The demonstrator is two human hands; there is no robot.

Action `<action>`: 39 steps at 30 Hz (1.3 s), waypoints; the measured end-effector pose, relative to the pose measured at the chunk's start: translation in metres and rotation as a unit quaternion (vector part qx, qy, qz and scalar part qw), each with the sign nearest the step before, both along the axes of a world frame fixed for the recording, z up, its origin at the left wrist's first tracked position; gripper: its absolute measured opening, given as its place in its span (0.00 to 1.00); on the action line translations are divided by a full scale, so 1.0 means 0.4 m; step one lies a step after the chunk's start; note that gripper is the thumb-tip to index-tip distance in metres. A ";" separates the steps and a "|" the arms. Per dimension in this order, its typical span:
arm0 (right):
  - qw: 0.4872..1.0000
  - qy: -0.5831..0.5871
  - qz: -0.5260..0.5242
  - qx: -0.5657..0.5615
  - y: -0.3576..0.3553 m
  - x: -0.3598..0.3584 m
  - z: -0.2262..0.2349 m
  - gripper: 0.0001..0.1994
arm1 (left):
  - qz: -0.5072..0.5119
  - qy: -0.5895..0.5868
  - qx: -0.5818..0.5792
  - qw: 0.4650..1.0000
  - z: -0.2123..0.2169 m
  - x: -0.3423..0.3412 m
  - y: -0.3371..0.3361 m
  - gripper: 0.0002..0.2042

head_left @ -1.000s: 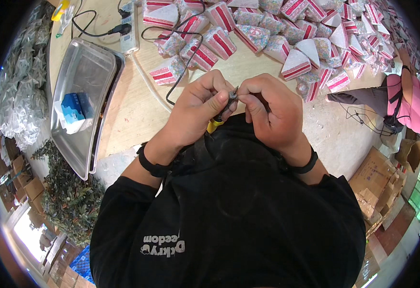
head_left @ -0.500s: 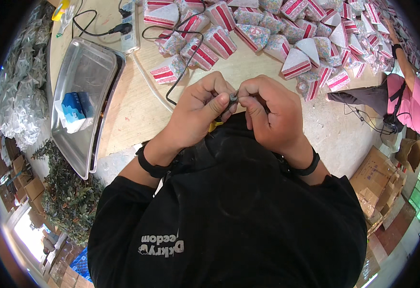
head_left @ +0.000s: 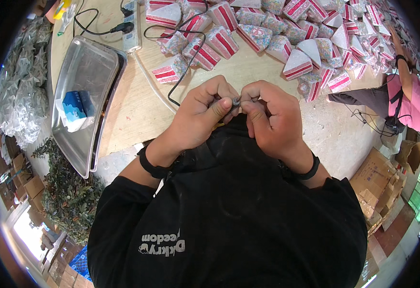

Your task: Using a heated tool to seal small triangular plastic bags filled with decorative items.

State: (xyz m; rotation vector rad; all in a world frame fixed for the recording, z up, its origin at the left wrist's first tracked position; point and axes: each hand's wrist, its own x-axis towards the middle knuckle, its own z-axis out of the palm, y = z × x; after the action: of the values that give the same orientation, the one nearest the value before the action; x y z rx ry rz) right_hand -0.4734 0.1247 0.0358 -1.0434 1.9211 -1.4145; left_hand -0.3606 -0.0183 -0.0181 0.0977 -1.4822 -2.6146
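My left hand (head_left: 200, 111) is closed around a small dark object with a round grey tip (head_left: 235, 102); most of it is hidden in the fingers. A bit of yellow shows under that hand. Fingers of my right hand (head_left: 275, 115) are pinched right at the grey tip, and what they grip is too small to make out. Both hands meet in front of my chest, just off the table's near edge. A black cable (head_left: 181, 77) runs over the table and disappears behind my left hand.
Many cake-slice-shaped pieces (head_left: 297, 65) in pink and white pile across the far table. At left are a clear plastic tray (head_left: 78, 153) holding a blue box (head_left: 74, 108), and a power strip (head_left: 132, 33). A person in pink (head_left: 419, 103) works at right, near cardboard boxes (head_left: 375, 175).
Both hands have shifted very slightly, with the right fingers still pinched at the grey tip. The yellow part under my left hand shows less. At the far upper left, part of an arm has appeared.
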 end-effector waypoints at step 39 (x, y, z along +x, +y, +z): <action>0.995 0.040 0.091 0.029 0.004 -0.032 -0.135 0.16 | 0.374 -0.056 -0.035 0.925 0.005 0.063 -0.052 0.09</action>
State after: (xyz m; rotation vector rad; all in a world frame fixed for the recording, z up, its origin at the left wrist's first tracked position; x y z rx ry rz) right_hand -0.4862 0.1264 -0.0183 -1.2294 1.8578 -1.2261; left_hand -0.3353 -0.0392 -0.0161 0.6710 -1.2295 -1.9554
